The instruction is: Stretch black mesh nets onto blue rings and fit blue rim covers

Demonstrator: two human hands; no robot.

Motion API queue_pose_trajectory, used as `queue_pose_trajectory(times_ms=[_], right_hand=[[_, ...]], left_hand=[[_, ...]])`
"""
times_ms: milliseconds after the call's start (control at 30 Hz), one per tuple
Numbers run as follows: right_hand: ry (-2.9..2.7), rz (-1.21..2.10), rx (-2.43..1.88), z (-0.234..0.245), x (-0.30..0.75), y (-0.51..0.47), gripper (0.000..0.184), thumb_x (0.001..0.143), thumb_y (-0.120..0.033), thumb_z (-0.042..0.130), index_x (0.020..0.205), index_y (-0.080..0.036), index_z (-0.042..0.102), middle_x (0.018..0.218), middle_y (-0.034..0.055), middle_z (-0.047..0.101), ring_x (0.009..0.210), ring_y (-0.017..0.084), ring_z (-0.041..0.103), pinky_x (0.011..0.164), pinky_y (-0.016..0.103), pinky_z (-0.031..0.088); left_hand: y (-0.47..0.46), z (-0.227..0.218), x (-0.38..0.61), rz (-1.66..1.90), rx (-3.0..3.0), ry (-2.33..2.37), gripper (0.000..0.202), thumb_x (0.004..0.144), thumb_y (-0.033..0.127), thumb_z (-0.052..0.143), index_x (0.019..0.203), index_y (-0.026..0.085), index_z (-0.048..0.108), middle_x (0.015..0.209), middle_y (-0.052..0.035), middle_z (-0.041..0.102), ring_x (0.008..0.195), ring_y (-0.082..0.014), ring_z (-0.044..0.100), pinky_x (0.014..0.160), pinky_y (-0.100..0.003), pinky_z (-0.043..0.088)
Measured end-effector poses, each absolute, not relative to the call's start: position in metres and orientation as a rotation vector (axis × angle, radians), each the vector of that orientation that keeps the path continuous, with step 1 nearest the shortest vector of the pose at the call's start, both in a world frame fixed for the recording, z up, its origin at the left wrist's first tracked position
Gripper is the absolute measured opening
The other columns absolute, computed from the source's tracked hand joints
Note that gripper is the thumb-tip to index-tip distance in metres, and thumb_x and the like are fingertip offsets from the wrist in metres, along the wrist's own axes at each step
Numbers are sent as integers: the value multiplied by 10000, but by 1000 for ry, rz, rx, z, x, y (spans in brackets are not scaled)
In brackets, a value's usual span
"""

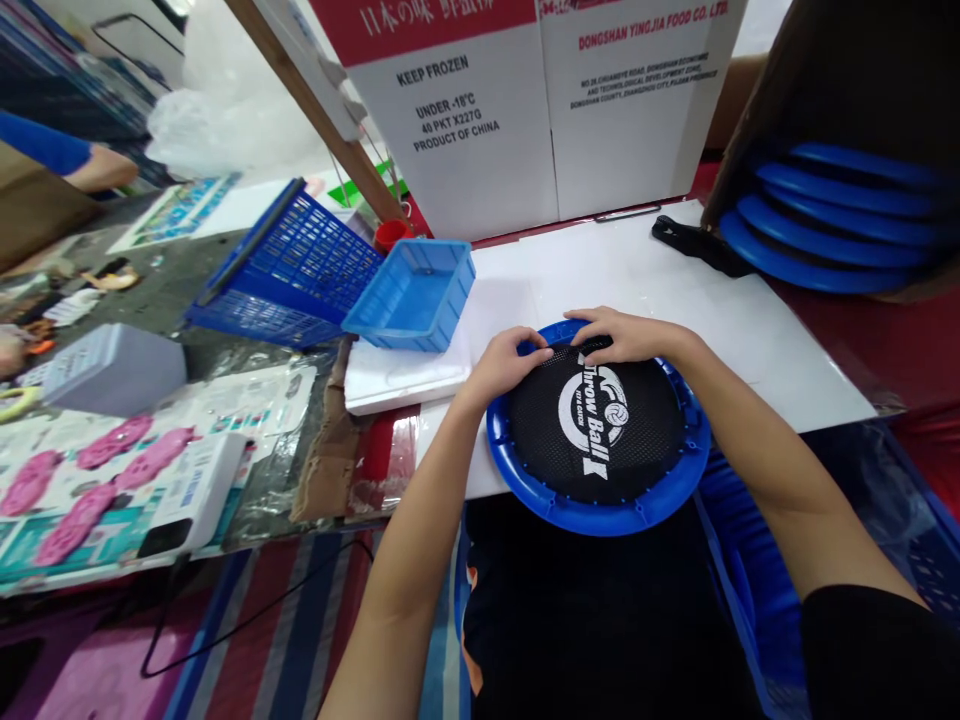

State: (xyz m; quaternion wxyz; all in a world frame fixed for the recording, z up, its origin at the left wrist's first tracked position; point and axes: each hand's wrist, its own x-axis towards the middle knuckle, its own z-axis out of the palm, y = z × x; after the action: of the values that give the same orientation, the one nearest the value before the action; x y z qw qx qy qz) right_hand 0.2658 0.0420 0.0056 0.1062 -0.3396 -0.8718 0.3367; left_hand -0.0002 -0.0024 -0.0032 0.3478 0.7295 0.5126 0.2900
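Ring [592,517] overhangs tabletop [750,335] edge; left hand [510,362], right hand [622,335] pinch mesh's [652,420] far edge; tray [424,290] apart.

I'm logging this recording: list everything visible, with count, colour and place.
mesh disc: 1, blue rim with black mesh, under both hands
white work surface: 1, white, beneath disc
stacked rims: at least 4, blue, right
strap-like piece: 1, black, beside stack
printed carton: 1, white and red, behind work surface
tray: 1, light blue, left of carton
basket: 1, dark blue, beside tray
grey container: 1, grey, left table
pink pieces: 4, pink, left table
co-worker's arm: 1, blue sleeve, upper left
small clutter: uncountable, mixed, far left, blurred
left hand: 1, bare, disc's far edge
right hand: 1, bare, disc's far edge
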Motion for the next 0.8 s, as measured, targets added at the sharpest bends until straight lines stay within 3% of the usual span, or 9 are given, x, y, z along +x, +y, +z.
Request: queue_pose_trajectory(times_ms=[67,200,333,467,633,800], right_hand=[[-2549,1005,-1005,6,266,44,243,801,-415,793,1006,-286,804,1658,33,497,1540,394,405,1289,606,306],[-2383,1038,-1017,8,264,44,184,790,-419,796,875,-261,754,1527,69,636,1427,368,557,1256,570,368],[-2202,1079,-1028,8,265,45,201,859,-451,723,878,-251,735,1354,87,745,1316,327,651,1218,555,414],[-2105,1114,-1012,5,265,47,204,833,-438,730,877,-240,745,1229,89,791,1243,323,687,1170,534,459],[-2081,1139,-1073,5,266,49,207,830,-433,723,881,-237,763,1259,77,792,1207,320,697,1147,526,478],[-2103,1153,-1107,6,268,52,234,868,-459,710,838,-234,765,1345,80,760,1218,323,689,1161,529,470]], left_hand=[[-2,-4,2,802,1852,1330,47,851,253,740,849,207,732,916,-47,759,921,-221,680,959,-408,533],[-1,-7,0,915,1734,1358,88,826,290,751,831,203,741,874,-41,771,860,-209,691,893,-377,543],[2,-11,-2,967,1637,1374,169,788,354,789,834,194,762,817,-33,762,780,-194,664,780,-338,528],[6,-15,-1,992,1555,1362,171,771,348,806,819,186,779,778,-24,751,752,-179,640,747,-323,510],[10,-19,0,1023,1462,1343,157,774,305,814,866,181,786,861,-39,784,828,-191,674,818,-340,535],[12,-22,3,1045,1466,1373,126,801,258,824,875,165,782,830,-51,763,795,-181,668,799,-345,531]])
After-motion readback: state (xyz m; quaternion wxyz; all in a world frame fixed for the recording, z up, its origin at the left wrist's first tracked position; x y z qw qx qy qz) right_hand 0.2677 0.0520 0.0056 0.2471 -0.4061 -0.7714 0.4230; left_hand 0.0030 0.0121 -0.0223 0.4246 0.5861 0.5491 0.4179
